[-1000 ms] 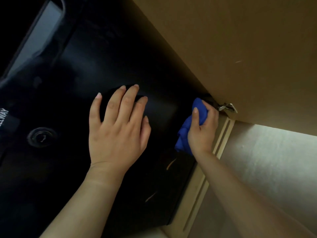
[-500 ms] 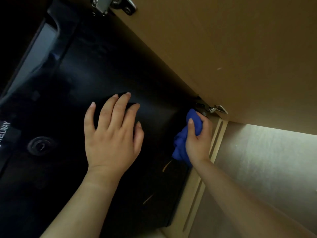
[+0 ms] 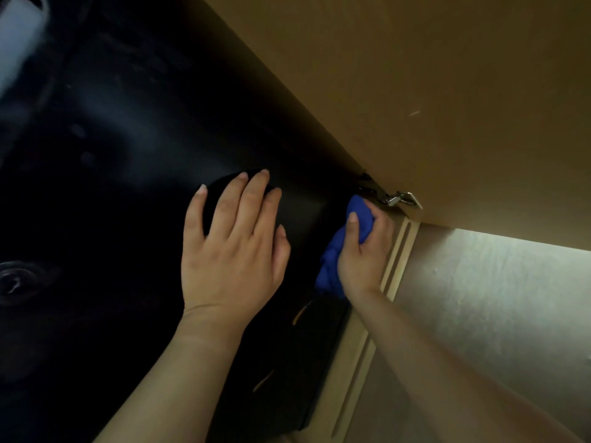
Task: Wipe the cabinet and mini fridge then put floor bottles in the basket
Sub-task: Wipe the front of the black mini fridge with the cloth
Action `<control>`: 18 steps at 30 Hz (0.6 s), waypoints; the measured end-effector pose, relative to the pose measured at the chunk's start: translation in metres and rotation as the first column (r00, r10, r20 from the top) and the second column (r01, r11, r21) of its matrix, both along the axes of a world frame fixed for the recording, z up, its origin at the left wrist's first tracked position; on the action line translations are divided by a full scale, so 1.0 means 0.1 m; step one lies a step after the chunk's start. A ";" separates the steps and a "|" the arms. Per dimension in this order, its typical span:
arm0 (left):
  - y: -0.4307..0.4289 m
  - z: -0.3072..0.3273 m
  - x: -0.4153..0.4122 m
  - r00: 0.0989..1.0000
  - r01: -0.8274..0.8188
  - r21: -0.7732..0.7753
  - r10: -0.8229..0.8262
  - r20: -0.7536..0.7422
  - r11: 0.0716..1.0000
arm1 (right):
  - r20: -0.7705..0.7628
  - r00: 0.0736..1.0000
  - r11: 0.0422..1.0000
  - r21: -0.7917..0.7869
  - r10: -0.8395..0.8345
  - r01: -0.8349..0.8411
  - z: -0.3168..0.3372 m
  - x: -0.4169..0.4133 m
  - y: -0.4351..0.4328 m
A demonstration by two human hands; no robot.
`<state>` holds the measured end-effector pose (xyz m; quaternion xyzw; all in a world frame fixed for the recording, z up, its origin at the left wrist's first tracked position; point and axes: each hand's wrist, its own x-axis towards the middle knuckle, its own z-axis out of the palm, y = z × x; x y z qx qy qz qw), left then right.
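Note:
The black mini fridge [image 3: 128, 139] fills the left and middle of the head view. My left hand [image 3: 233, 244] lies flat on its dark surface, fingers spread, holding nothing. My right hand [image 3: 364, 251] is closed around a bunched blue cloth [image 3: 335, 251], pressed against the fridge's right edge just below the metal hinge [image 3: 399, 199]. The brown cabinet door [image 3: 447, 91] stands open above and to the right. No bottles or basket are in view.
A pale wooden cabinet frame [image 3: 396, 251] with grooves runs down beside the fridge's right edge. Light floor or wall [image 3: 495, 298] shows at the right. A round lock or knob [image 3: 12, 279] sits on the fridge at far left.
My right hand with the cloth slid down along the fridge's edge, then back up toward the hinge. My left hand stayed flat on the fridge. The view shifted slightly.

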<state>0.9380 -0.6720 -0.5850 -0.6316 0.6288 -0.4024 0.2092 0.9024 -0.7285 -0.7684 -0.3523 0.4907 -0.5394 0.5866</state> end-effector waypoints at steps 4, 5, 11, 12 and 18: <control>0.00 -0.01 0.00 1.000 -0.010 0.000 0.010 -0.001 1.000 | 0.015 1.000 0.988 0.151 -0.016 0.013 -0.25 -0.03 -0.08; 0.00 -0.01 0.00 1.000 -0.011 -0.002 0.011 -0.002 1.000 | 0.023 1.000 0.987 0.161 -0.015 0.011 -0.25 -0.03 -0.04; -0.01 -0.02 0.01 1.000 0.001 -0.012 -0.001 0.009 1.000 | 0.031 0.999 1.000 0.016 -0.014 0.014 -0.05 0.02 0.03; 0.00 -0.02 0.01 1.000 0.004 -0.014 -0.003 0.010 1.000 | 0.022 1.000 1.000 0.005 -0.021 0.021 -0.05 0.03 0.02; -0.01 -0.02 0.01 1.000 0.001 -0.009 -0.001 0.007 1.000 | 0.040 0.999 0.994 0.101 -0.036 0.032 -0.19 0.02 0.04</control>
